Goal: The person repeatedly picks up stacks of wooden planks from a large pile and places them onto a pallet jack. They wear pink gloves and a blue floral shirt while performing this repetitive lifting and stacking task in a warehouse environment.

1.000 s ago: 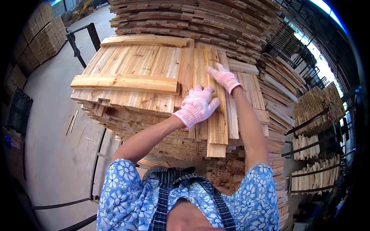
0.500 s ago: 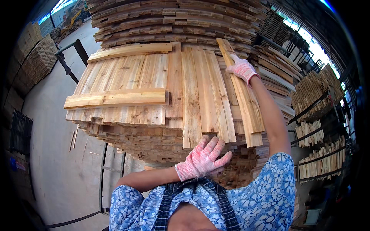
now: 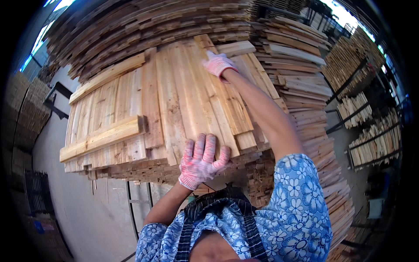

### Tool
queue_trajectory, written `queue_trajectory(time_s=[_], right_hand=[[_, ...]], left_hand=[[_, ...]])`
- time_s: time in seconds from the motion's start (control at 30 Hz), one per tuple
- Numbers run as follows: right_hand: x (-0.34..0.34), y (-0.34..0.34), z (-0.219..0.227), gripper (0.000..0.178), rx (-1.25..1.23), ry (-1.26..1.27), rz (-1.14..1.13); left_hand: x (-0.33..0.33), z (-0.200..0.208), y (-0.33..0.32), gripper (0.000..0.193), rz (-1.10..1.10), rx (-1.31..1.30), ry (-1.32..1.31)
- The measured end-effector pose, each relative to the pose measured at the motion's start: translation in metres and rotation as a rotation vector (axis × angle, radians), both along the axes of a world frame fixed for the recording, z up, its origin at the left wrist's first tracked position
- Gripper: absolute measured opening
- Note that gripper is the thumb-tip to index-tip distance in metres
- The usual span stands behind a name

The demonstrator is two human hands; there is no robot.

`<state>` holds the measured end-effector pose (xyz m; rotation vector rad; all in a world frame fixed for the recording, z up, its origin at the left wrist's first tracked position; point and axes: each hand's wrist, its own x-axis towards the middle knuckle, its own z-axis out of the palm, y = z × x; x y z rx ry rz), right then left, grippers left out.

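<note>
Several pale wooden boards lie side by side on top of a stack of timber, lengthwise away from me. My left hand, in a pink and white knit glove, lies with fingers spread on their near ends. Farther off, my right hand, gloved alike, grips a narrow board near its far end; part of its fingers is hidden. That board lies against the right side of the row. Two crosswise battens, a near one and a far one, rest on the boards at the left.
A tall timber stack stands right behind the boards. To the right is a long pile of loose slats. Racks of wood stand farther right. Concrete floor and a metal frame show at the left.
My right hand has moved left with the narrow board, bringing it up against the row. My left hand has slid forward onto the board ends. The whole view has turned and shifted.
</note>
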<state>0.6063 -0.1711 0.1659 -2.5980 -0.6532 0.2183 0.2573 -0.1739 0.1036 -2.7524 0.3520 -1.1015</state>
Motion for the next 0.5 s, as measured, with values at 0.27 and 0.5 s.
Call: queue_trajectory(time_s=[0.27,0.5], right_hand=[[0.026,-0.068,0.026,0.072,0.244,-0.157,0.361],[0.048,-0.463,-0.122,0.067,0.001,0.048,-0.34]], left_hand=[[0.005,0.013,0.011,0.05,0.152,0.029,0.158],[0.026,0.03,-0.109,0.05,-0.536,-0.277,0.252]])
